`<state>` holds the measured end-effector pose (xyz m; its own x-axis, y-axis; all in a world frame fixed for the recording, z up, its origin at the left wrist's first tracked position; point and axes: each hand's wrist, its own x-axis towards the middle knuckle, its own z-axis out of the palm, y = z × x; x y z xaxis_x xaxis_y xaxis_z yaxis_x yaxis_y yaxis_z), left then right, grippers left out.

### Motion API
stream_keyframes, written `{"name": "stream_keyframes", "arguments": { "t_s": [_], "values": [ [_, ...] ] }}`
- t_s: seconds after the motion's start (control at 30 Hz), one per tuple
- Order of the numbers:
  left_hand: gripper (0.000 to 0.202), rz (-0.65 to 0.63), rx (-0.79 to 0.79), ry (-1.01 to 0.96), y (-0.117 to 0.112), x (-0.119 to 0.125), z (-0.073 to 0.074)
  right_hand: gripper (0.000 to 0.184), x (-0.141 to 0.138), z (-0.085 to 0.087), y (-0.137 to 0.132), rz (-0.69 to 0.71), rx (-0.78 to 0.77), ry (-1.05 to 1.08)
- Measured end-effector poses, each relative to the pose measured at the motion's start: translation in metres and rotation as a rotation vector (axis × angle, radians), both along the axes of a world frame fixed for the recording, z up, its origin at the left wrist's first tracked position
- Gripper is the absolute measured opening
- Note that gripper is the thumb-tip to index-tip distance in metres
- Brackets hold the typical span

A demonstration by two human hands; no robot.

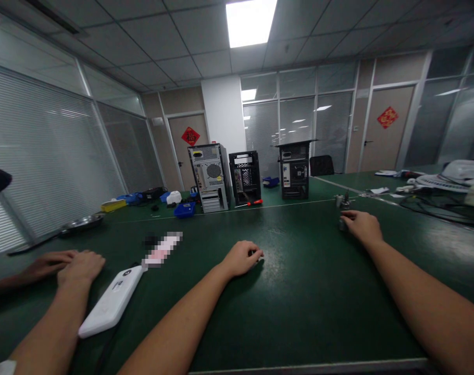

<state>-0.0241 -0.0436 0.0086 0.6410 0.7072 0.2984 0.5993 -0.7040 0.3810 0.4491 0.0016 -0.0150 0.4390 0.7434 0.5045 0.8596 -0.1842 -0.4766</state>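
Note:
My left hand (242, 258) rests on the green table in the middle, its fingers curled in. A small pale edge shows by its fingertips, too little to name. Over to the right, my right hand (364, 227) has its thumb and fingers closed on a small upright metal object (343, 223) whose kind I cannot make out. More small metal pieces (345, 200) stand just behind those fingers and blur together.
Three computer cases (211, 179) stand across the table, with a red-handled screwdriver (256, 202) before the middle one. A co-worker's hands (80, 268) lie at left beside a white device (114, 299). Blue trays (185, 210) sit farther back; black cables (436, 208) and a white hat (451, 177) lie right.

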Motion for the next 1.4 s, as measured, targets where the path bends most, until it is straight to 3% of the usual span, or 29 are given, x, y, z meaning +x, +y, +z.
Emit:
{"name": "stream_keyframes", "arguments": {
  "t_s": [0.17, 0.53, 0.83, 1.4],
  "values": [
    [0.036, -0.010, -0.016, -0.004, -0.0015, -0.0001, 0.0013, 0.035, -0.0005, 0.0025, -0.0041, -0.016, 0.002, 0.035],
    [0.036, -0.007, -0.004, 0.002, -0.0013, -0.0003, 0.0016, 0.041, -0.0005, 0.0004, 0.0000, 0.050, -0.044, -0.067],
    [0.035, -0.012, -0.005, -0.012, 0.0006, -0.0006, -0.0007, 0.038, -0.0054, 0.0066, -0.0033, -0.043, -0.094, -0.009],
    [0.034, -0.017, -0.003, -0.022, 0.0019, -0.0010, -0.0023, 0.028, -0.0032, 0.0030, -0.0018, -0.057, 0.047, 0.045]
  ]
}}
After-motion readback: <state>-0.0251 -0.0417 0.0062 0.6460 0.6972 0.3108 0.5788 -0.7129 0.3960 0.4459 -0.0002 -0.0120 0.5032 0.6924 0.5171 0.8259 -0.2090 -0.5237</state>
